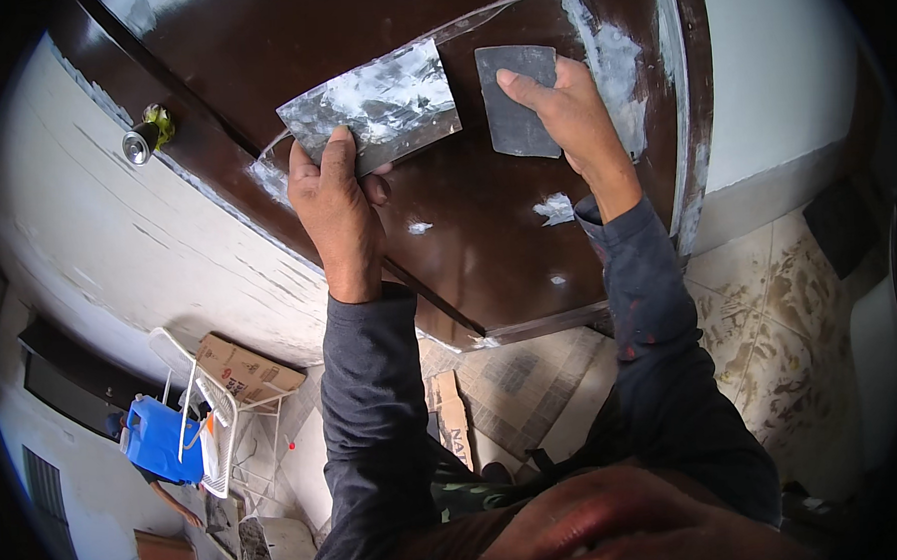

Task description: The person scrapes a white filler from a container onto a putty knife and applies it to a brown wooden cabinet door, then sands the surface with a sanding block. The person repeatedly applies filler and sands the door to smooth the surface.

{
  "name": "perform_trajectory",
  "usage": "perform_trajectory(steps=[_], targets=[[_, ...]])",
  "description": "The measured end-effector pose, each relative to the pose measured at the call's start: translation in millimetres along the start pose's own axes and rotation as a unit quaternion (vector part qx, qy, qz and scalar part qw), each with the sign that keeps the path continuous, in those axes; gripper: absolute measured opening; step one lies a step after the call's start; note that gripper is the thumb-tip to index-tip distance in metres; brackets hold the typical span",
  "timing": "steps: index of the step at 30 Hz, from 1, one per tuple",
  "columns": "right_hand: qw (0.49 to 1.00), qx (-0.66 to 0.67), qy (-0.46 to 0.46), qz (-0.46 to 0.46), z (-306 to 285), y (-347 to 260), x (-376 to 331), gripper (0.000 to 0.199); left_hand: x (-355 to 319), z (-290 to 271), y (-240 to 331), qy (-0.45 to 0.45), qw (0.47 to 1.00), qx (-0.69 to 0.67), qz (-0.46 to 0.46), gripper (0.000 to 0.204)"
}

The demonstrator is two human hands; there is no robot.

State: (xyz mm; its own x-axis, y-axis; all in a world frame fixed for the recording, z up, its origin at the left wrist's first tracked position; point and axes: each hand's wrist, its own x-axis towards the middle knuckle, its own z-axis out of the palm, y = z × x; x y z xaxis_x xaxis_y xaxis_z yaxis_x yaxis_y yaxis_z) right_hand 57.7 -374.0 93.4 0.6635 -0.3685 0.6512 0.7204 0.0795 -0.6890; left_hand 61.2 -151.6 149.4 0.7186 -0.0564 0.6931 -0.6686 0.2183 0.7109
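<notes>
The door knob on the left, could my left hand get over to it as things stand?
Probably yes. The door knob sits clear on the dark door, nothing between it and your left hand, but that hand grips a putty-smeared scraper blade, so you'd have to free it first.

Door (466, 219) was dark glossy brown with white filler smears and patches; the wide scraper blade (371, 105) was grey metal streaked white, the small sanding pad (514, 102) plain dark grey. Both sleeves (374, 403) were dark grey, wall (117, 254) off-white, knob (140, 143) silver. Floor tiles (780, 316) were beige with brown mottling, jug (160, 440) blue, box (247, 369) tan cardboard.
</notes>
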Motion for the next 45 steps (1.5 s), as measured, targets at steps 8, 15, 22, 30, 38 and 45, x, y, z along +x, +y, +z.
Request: perform_trajectory(steps=[8, 15, 22, 30, 38, 45], targets=[[1.0, 0.018, 0.008, 0.01, 1.8, 1.0, -1.4, 0.026, -1.1, 2.7, 3.3, -0.025, 0.999, -0.005, -0.033, 0.02], [1.0, 0.018, 0.004, 0.009, 1.6, -0.1, -0.6, 0.025, 1.3, 2.2, 4.4, -0.002, 1.0, 0.001, -0.006, 0.015], [1.0, 0.016, -0.003, 0.005, 1.0, -0.2, -1.1, 0.026, -0.2, 4.3, 8.5, 0.017, 0.999, 0.025, -0.02, 0.017], [1.0, 0.004, -0.019, 0.018, -3.2, 1.4, 0.4, 0.028, 0.5, 7.3, 10.6, 0.018, 0.999, 0.031, -0.001, 0.015], [1.0, 0.003, -0.009, 0.014, -0.6, 1.4, -0.2, 0.027, 2.2, 6.4, 10.0, 0.007, 1.0, 0.022, 0.006, 0.014], [1.0, 0.019, 0.001, 0.014, 1.3, -1.8, -1.7, 0.025, 4.9, 9.2, 7.3, 0.011, 1.0, 0.012, -0.017, 0.016]])
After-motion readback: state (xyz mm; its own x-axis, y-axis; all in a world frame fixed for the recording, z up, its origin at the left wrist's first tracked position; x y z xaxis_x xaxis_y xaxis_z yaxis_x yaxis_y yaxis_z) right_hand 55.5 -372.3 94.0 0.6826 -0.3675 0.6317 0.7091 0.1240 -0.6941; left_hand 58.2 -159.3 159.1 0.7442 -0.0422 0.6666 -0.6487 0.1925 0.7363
